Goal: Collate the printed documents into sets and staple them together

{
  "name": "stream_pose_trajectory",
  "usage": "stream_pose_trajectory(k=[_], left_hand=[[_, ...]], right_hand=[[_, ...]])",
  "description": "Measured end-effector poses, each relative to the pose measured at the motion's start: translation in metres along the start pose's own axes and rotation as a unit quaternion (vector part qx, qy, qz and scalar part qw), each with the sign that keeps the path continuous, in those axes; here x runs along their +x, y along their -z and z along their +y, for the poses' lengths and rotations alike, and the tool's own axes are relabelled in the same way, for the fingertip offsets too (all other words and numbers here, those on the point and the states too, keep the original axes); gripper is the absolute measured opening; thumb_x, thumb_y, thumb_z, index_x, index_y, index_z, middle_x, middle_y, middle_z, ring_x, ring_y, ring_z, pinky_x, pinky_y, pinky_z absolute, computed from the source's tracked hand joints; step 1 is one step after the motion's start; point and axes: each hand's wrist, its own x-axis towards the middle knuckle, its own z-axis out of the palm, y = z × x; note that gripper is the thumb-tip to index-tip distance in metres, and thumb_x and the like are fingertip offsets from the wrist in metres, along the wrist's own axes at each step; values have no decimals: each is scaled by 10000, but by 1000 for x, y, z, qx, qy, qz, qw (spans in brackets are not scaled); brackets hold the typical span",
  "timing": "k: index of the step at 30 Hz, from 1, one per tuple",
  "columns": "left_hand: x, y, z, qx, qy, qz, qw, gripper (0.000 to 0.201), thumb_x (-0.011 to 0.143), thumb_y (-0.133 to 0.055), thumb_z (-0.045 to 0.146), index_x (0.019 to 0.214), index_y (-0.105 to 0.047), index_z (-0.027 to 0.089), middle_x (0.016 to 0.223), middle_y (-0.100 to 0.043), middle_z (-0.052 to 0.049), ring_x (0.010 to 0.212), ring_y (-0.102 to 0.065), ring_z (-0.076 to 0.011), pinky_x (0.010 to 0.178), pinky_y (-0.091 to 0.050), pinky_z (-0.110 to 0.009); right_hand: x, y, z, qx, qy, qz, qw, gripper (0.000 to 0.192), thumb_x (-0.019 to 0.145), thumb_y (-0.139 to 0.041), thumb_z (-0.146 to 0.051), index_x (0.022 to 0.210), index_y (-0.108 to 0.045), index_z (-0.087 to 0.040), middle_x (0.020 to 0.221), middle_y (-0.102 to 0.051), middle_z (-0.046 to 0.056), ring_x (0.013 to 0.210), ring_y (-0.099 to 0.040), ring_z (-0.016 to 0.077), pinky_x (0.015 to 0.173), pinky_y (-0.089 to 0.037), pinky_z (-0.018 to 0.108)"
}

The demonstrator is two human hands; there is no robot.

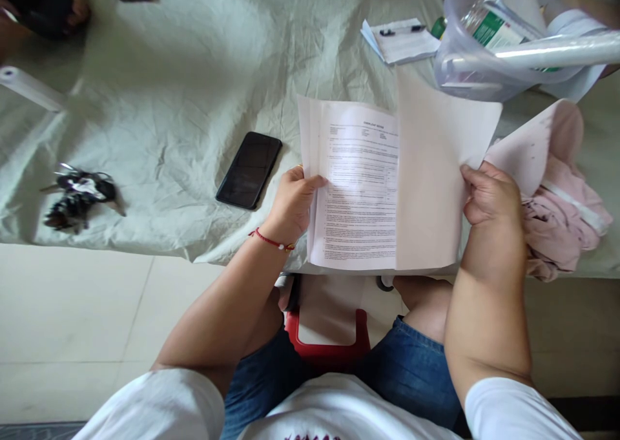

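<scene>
Between my two hands is a set of paper sheets, held up at the table's near edge. The left part is a printed sheet [361, 188] dense with small text; the right part is a blank sheet [429, 181] folded or turned over it. My left hand [298, 198] pinches the left edge, thumb on top, with a red string bracelet at the wrist. At the right edge, my right hand [491, 194] grips the blank sheet between thumb and fingers. A black smartphone [248, 170] lies just left of my left hand. Pink cloth [564, 223] lies beside my right hand.
A pale green cloth covers the table [194, 72]. At the back right stands a translucent plastic tub [479, 78] with a bottle and a clear roll. Near it is a paper stack [407, 44] with a pen. Keys [84, 194] lie left. Another person's hand [75, 7] shows top left.
</scene>
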Motion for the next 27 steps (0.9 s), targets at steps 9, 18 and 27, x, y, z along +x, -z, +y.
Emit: stream_pose_trajectory(k=[9,18,27], left_hand=[[2,1,0,-6,-2,0,1000,245,595,-777,171,828,-711,206,820,-759,-45,878,-764,-292,889,-642,-432],[0,1,1,-2,-2,-7,1000,284,603,-823,189,874,-741,198,900,-796,-70,929,-779,-313,916,-646,-454],[-3,2,2,-1,-10,-16,1000,340,619,-903,209,932,-771,181,998,-837,-99,963,-798,-319,921,-659,-459]], right_hand=[[0,-1,5,-47,35,-17,998,183,694,-842,-191,872,-806,-208,780,-788,20,889,-783,263,998,-653,454],[2,1,6,-55,-20,-60,996,253,660,-953,-185,858,-806,-242,884,-840,20,822,-788,235,864,-711,426],[-3,-9,7,-45,-75,-92,992,404,606,-1055,-198,860,-747,-256,892,-845,7,891,-817,243,782,-716,409]])
